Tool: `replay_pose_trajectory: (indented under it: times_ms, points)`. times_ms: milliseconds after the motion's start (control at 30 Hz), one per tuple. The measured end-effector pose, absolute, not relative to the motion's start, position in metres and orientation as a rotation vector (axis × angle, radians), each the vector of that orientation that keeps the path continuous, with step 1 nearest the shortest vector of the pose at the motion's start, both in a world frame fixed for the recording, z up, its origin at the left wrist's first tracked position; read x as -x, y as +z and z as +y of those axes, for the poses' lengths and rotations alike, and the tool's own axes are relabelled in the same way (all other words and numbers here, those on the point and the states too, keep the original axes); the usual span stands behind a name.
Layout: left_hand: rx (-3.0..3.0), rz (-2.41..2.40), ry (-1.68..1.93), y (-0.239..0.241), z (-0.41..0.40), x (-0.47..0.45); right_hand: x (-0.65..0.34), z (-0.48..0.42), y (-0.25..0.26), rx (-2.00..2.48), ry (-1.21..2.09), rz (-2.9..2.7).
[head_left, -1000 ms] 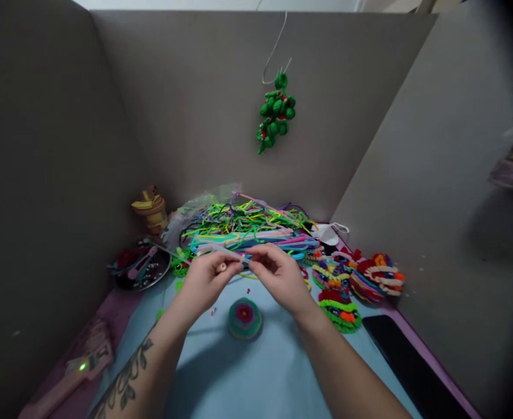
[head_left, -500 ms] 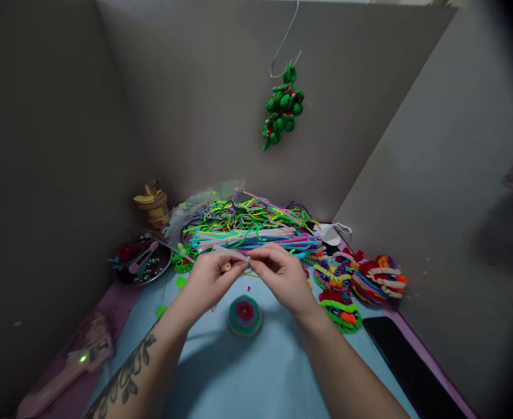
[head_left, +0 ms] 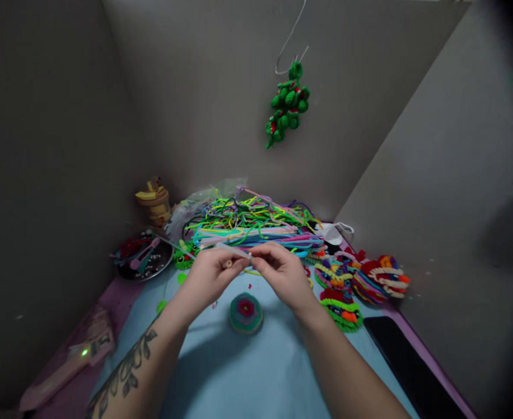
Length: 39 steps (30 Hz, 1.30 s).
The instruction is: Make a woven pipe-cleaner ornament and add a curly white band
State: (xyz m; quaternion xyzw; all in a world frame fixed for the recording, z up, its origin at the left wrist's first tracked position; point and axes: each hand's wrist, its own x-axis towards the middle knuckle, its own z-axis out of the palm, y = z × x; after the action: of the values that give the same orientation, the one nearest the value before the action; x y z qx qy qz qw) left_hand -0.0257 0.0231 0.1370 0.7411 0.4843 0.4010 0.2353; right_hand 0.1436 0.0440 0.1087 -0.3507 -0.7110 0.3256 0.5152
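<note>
My left hand (head_left: 207, 278) and my right hand (head_left: 282, 273) meet above the light blue mat (head_left: 239, 372), fingertips pinched together. Between them runs a pale pipe cleaner (head_left: 232, 250), wound round a small wooden stick (head_left: 228, 263) that pokes from my left fist. Just below the hands lies a round coiled disc (head_left: 246, 313), teal outside and red in the middle. Behind the hands spreads a big pile of coloured pipe cleaners (head_left: 252, 224).
Several finished coiled pieces (head_left: 361, 282) lie at the right. A dark dish of bits (head_left: 145, 259) and a small yellow figure (head_left: 154, 201) stand at the left. A pink tool with a green light (head_left: 71, 364) lies front left, a black phone (head_left: 413, 366) front right. A green ornament (head_left: 288, 107) hangs on the partition.
The hands have barely shifted; they keep working the pipe cleaner on the stick. The view has tilted slightly, so everything sits a little right and lower.
</note>
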Motion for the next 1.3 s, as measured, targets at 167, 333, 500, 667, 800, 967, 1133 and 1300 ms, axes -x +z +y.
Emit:
replay_pose_trajectory:
  times_ms: [167, 333, 500, 667, 800, 967, 1133, 1300]
  points:
    - [-1.995, 1.357, 1.114, 0.138, 0.022, 0.025, -0.144, 0.042, 0.112, 0.836, 0.698, -1.716]
    - [-1.808, 1.4, 1.029, 0.134, 0.023, 0.018, -0.141, 0.04, 0.107, 0.823, 0.328, -1.776]
    - [-1.564, 1.293, 1.217, 0.122, 0.028, 0.009, -0.136, 0.041, 0.087, 0.858, 0.057, -1.8]
    - [-1.568, 1.357, 1.206, 0.115, 0.031, 0.008, -0.132, 0.043, 0.088, 0.787, 0.197, -1.697]
    - [-1.655, 1.435, 1.338, 0.117, 0.028, 0.008, -0.132, 0.042, 0.096, 0.705, 0.322, -1.669]
    - [-1.814, 1.469, 1.449, 0.12, 0.026, 0.008, -0.132, 0.042, 0.102, 0.7, 0.577, -1.615]
    - [-1.995, 1.42, 1.394, 0.118, 0.028, 0.01, -0.133, 0.049, 0.1, 0.778, 1.027, -1.456]
    - [-2.111, 1.349, 1.315, 0.116, 0.03, 0.015, -0.136, 0.054, 0.098, 0.786, 1.177, -1.375]
